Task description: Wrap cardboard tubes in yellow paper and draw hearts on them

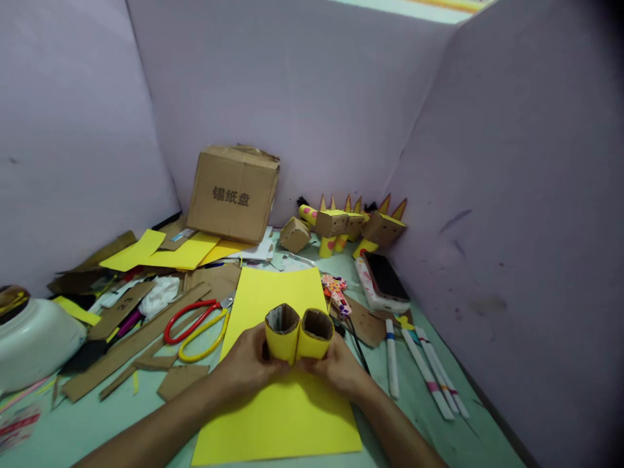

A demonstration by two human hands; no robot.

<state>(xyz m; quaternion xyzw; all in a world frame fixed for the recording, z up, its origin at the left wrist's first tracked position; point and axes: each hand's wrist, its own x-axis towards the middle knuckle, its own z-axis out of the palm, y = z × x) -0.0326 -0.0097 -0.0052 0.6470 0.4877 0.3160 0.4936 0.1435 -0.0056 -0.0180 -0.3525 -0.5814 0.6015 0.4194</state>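
My left hand [251, 364] is closed round a yellow-covered cardboard tube [281, 339], its open brown end facing up toward me. A second yellow-covered tube [314, 338], a little shorter, is gripped in my right hand [338, 367]. The two tubes stand side by side and touch. Both are held over a large sheet of yellow paper [277, 422] on the table. Left of the sheet lie scissors [197, 331] with one red and one yellow handle loop. To its right is a hot glue gun [337, 292] with a colourful pattern.
A cardboard box [234, 195] leans at the back wall. Cardboard animal figures with yellow tube legs [336, 224] stand at the back right. Several markers [429, 374] and a phone [387, 276] lie right. Cardboard strips [131, 344] and a white container [39, 344] are left.
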